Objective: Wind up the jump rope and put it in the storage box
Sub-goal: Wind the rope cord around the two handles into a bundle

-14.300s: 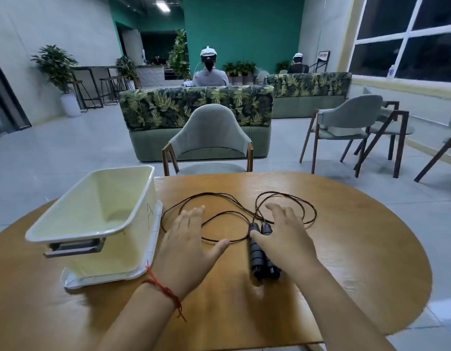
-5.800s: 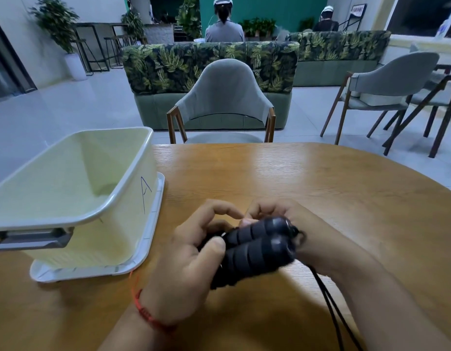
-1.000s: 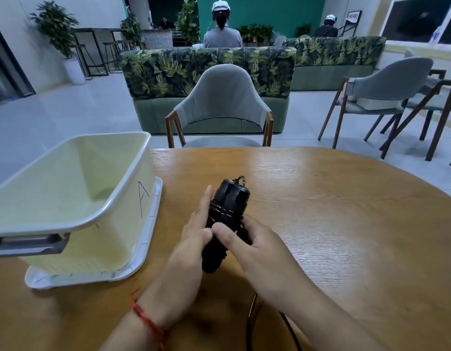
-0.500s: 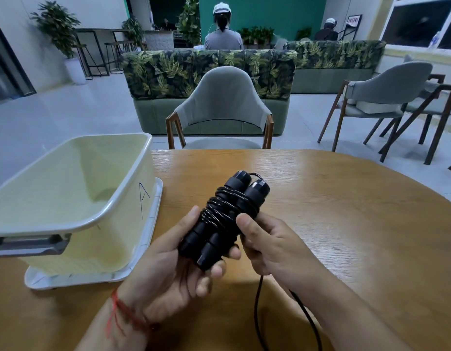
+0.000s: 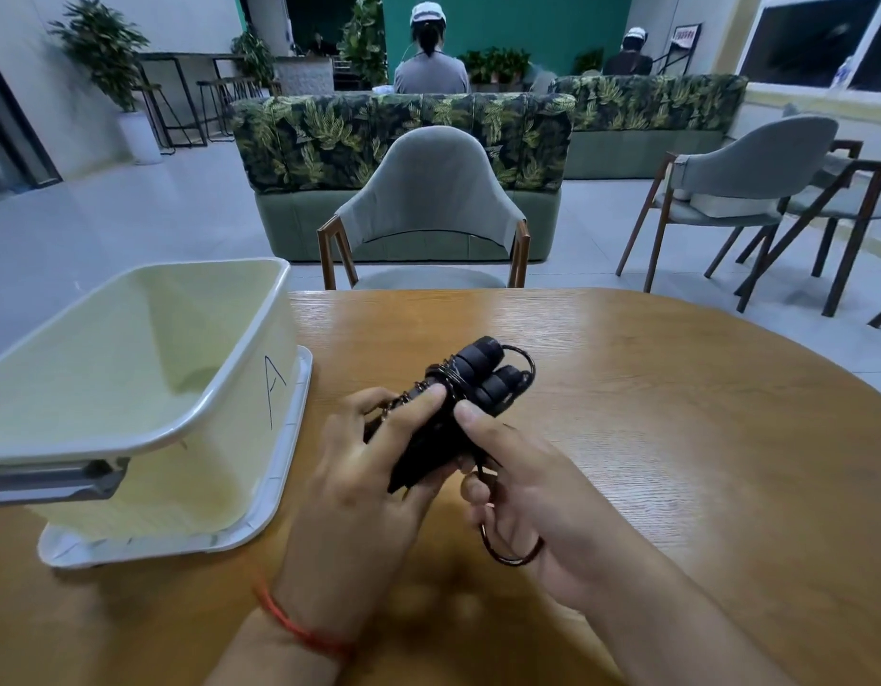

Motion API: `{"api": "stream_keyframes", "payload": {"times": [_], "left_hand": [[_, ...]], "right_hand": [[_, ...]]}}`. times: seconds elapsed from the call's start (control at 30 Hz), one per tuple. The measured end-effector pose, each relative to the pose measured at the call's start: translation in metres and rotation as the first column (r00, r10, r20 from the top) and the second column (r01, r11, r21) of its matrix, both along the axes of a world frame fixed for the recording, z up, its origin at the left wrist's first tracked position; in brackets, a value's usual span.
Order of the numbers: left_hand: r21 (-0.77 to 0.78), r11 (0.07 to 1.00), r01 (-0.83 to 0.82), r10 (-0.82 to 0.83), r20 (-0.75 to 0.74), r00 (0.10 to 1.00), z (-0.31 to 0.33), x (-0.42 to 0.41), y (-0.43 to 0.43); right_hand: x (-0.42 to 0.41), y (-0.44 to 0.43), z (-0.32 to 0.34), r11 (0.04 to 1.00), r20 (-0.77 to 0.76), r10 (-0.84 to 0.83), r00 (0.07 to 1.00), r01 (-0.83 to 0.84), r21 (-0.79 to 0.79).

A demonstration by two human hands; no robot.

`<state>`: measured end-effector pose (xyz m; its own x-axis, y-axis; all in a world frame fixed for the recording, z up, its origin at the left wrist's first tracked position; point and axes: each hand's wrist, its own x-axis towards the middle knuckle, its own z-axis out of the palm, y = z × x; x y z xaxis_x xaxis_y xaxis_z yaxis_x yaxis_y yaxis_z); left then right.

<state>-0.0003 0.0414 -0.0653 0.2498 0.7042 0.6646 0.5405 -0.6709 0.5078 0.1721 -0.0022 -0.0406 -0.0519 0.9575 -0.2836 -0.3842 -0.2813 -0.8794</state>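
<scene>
The jump rope (image 5: 470, 383) is two black handles side by side with thin dark cord wound around them, held just above the round wooden table (image 5: 676, 413). My left hand (image 5: 359, 477) grips the handles from below and the left. My right hand (image 5: 532, 492) pinches them from the right, and a short loop of loose cord (image 5: 507, 557) hangs under its palm. The cream storage box (image 5: 146, 438), marked with a letter A, stands open to the left on its white lid, apart from both hands.
A grey chair (image 5: 428, 210) is tucked in at the table's far edge. Behind it stand leaf-patterned sofas (image 5: 403, 136) with two seated people facing away. More chairs (image 5: 740, 190) stand at the right.
The long tail of cord that trailed off the near table edge has shortened to a small loop under my right hand. My left hand has turned palm-down over the handles.
</scene>
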Motion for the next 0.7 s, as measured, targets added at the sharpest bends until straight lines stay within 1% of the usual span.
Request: {"api": "stream_keyframes", "payload": {"times": [0.07,0.1,0.13,0.17,0.2,0.23,0.27,0.3,0.33,0.37,0.4,0.43,0.47,0.5,0.53,0.57,0.63,0.7], "left_hand": [[0.089,0.995,-0.041,0.053,-0.13,0.99,-0.001,0.004,-0.005],[0.087,0.996,-0.026,0.04,-0.164,0.986,0.0,0.005,-0.006],[0.039,0.999,0.013,-0.007,-0.15,0.989,0.002,0.003,-0.008],[-0.054,0.995,0.079,-0.083,-0.073,0.994,0.005,0.001,-0.007],[-0.179,0.968,0.176,-0.164,0.08,0.983,0.007,-0.001,-0.008],[-0.313,0.908,0.278,-0.184,0.299,0.936,0.012,-0.003,-0.006],[-0.427,0.83,0.359,-0.106,0.511,0.853,0.016,-0.004,-0.004],[-0.548,0.72,0.426,0.009,0.622,0.783,0.021,-0.005,-0.002],[-0.64,0.577,0.507,0.068,0.657,0.751,0.025,-0.007,-0.001],[-0.719,0.39,0.575,0.069,0.646,0.76,0.029,-0.009,-0.002],[-0.76,0.185,0.623,0.026,0.638,0.77,0.031,-0.011,-0.003],[-0.744,0.013,0.668,-0.008,0.667,0.745,0.032,-0.013,-0.004],[-0.696,-0.084,0.713,-0.013,0.716,0.698,0.034,-0.013,-0.007],[-0.647,-0.105,0.756,0.009,0.759,0.651,0.035,-0.012,-0.009],[-0.614,-0.068,0.786,0.037,0.786,0.617,0.034,-0.01,-0.011],[-0.594,0.009,0.805,0.053,0.804,0.593,0.032,-0.007,-0.011],[-0.561,0.194,0.804,0.062,0.825,0.561,0.027,0.001,-0.011],[-0.537,0.378,0.754,0.026,0.82,0.571,0.021,0.008,-0.011]], "right_hand": [[-0.005,0.002,-0.005,0.996,0.057,-0.081,0.995,0.083,-0.03],[-0.005,0.002,-0.007,0.993,0.061,-0.109,0.992,0.111,-0.041],[-0.003,0.003,-0.008,0.989,0.051,-0.138,0.989,0.14,-0.044],[0.0,0.003,-0.008,0.986,0.033,-0.16,0.986,0.162,-0.032],[0.003,0.004,-0.007,0.984,0.016,-0.175,0.984,0.176,-0.011],[0.006,0.005,-0.006,0.984,0.014,-0.18,0.984,0.18,0.016],[0.009,0.005,-0.005,0.984,0.034,-0.176,0.984,0.175,0.04],[0.01,0.005,-0.005,0.985,0.069,-0.168,0.983,0.164,0.059],[0.011,0.005,-0.006,0.986,0.11,-0.156,0.982,0.148,0.077],[0.011,0.004,-0.006,0.988,0.148,-0.139,0.979,0.126,0.093],[0.011,0.004,-0.006,0.989,0.179,-0.119,0.977,0.101,0.107],[0.011,0.003,-0.005,0.99,0.199,-0.097,0.975,0.073,0.121],[0.011,0.003,-0.004,0.99,0.211,-0.079,0.974,0.051,0.133],[0.012,0.003,-0.002,0.989,0.212,-0.071,0.975,0.041,0.142],[0.013,0.003,-0.001,0.988,0.208,-0.073,0.975,0.041,0.152],[0.015,0.003,-0.001,0.985,0.205,-0.076,0.976,0.041,0.168],[0.017,0.004,-0.002,0.979,0.202,-0.065,0.977,0.023,0.202],[0.016,0.004,-0.003,0.978,0.145,-0.071,0.987,0.039,0.207]]}}
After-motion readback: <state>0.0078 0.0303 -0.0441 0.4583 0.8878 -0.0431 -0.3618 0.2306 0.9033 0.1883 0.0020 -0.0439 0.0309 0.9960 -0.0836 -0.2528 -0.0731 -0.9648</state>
